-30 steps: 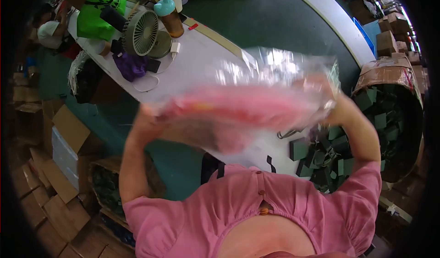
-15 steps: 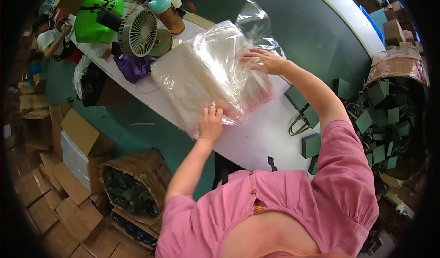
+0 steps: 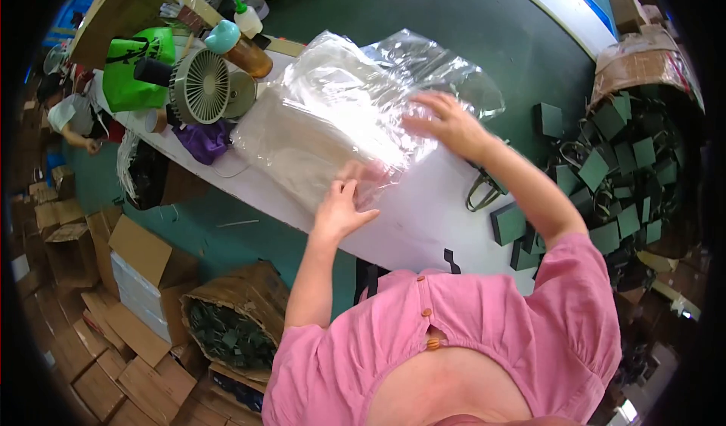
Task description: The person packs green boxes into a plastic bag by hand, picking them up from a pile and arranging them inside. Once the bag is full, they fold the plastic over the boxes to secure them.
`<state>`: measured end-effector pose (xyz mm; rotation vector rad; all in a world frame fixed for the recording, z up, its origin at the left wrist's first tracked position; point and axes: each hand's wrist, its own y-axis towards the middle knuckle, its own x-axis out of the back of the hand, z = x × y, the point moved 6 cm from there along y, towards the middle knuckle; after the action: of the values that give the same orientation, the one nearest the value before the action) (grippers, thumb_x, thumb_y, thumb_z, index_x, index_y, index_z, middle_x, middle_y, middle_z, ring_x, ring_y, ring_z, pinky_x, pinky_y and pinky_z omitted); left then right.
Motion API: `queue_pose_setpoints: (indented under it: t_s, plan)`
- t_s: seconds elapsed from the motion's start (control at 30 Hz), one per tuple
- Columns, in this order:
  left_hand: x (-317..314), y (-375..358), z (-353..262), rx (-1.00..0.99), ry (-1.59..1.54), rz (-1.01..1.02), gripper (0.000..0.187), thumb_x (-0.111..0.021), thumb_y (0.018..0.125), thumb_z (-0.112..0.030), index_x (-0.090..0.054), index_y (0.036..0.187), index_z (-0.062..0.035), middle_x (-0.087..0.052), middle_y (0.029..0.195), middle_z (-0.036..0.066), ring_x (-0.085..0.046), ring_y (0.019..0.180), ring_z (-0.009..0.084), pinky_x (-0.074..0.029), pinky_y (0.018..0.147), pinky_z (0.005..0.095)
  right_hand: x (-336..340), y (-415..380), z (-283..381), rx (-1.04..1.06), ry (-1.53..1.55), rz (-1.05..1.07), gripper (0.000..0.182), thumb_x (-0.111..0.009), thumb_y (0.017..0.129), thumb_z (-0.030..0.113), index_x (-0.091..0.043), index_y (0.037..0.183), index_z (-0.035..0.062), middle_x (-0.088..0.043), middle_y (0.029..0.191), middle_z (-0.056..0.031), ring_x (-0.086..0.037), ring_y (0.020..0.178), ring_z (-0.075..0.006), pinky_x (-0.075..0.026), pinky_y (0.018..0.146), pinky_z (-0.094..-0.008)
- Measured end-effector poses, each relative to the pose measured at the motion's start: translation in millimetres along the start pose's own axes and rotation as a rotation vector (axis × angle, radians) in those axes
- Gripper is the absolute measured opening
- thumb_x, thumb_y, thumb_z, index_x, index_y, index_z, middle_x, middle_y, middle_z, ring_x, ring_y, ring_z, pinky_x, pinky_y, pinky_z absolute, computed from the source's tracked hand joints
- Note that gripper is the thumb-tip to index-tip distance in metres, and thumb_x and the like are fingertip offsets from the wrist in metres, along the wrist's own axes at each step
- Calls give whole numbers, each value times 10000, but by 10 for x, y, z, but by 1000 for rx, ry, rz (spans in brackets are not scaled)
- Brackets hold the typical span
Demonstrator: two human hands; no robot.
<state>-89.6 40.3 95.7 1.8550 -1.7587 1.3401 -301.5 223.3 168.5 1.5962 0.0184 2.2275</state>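
Note:
A stack of clear plastic bags (image 3: 291,135) lies crumpled and shiny across the white table. My left hand (image 3: 340,213) rests at its near edge, thumb stuck out to the side, the fingertips partly blurred by plastic and glare. Over the right side of the stack, my right hand (image 3: 448,127) has its fingers stretched out and slightly smeared by motion. Whether it touches the film cannot be made out. Beyond it, a loose transparent sheet (image 3: 454,74) spreads onto the green surface.
On the table's left stand a fan (image 3: 200,86), a bottle with a blue lid (image 3: 240,49), a green bag (image 3: 138,71) and a purple cloth (image 3: 203,142). Dark green boxes (image 3: 508,223) lie at the right. A carton of green pieces (image 3: 231,331) sits below. Another person (image 3: 72,120) is at far left.
The loose film has spread out to the right over the green surface. My right hand has shifted slightly down, and my left thumb has moved away from the fingers. The whole view has tilted a little.

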Motion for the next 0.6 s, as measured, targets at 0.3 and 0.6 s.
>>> queue_pose_setpoints:
  t_s: [0.3,0.6]
  plan:
    - [-53,240,164,-341,498,-498,304,-653,914,-159,-673,1188,-30,-614,1312,175,-521,1236,400,-418,1059,502,-887,-1257,1066,-175,156,80,563,-594,840,15,-661,1351,242,-598,1256,-64,-560,1188,-267,-427,1060,-447]
    - [-394,-614,-376,-337,-164,-364,776,-754,925,-351,-357,1498,-9,-473,1418,254,-517,1250,395,-452,1040,480,-1214,-1967,1613,-318,148,19,468,-541,942,125,-594,1401,197,-538,1450,-108,-466,1402,-288,-344,1173,-514]
